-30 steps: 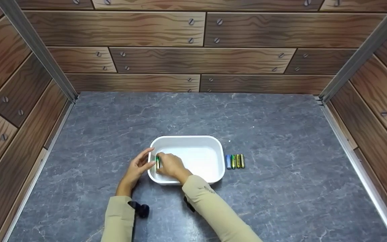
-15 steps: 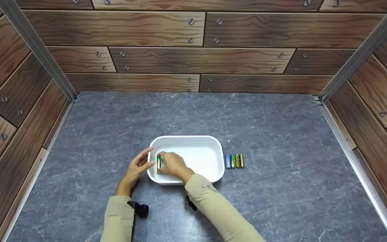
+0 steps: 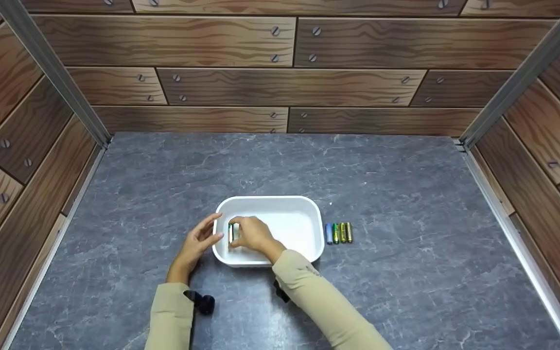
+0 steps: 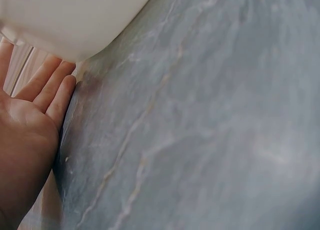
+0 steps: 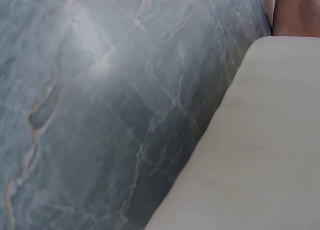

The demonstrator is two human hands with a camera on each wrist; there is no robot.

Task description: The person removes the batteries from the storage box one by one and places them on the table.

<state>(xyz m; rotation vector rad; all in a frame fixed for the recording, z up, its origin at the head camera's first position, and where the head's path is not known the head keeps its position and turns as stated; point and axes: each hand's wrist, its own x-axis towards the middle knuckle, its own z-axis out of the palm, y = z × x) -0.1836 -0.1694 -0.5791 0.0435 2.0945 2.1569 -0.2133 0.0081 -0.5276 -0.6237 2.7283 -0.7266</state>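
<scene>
In the head view a white plastic tub (image 3: 270,199) stands on the grey marbled table. My left hand (image 3: 195,247) is at its left wall, fingers spread and touching the rim. The left wrist view shows that palm (image 4: 25,135) with fairly straight fingers beside the tub's underside (image 4: 75,24). Inside the tub, at its left end, my right hand (image 3: 254,234) pinches a green-and-silver battery (image 3: 230,234) between thumb and fingers. The hand covers part of the floor there. In the right wrist view the tub's pale outer wall (image 5: 250,140) hides most of that hand.
Just right of the tub, several batteries lie side by side in a row: a blue battery (image 3: 329,234), a green battery (image 3: 336,233) and gold ones (image 3: 346,233). Wood-patterned walls (image 3: 221,87) and metal corner posts (image 3: 56,73) enclose the table.
My right hand has shifted slightly to the right inside the tub, and the battery has moved a little the same way. The left hand stays at the rim.
</scene>
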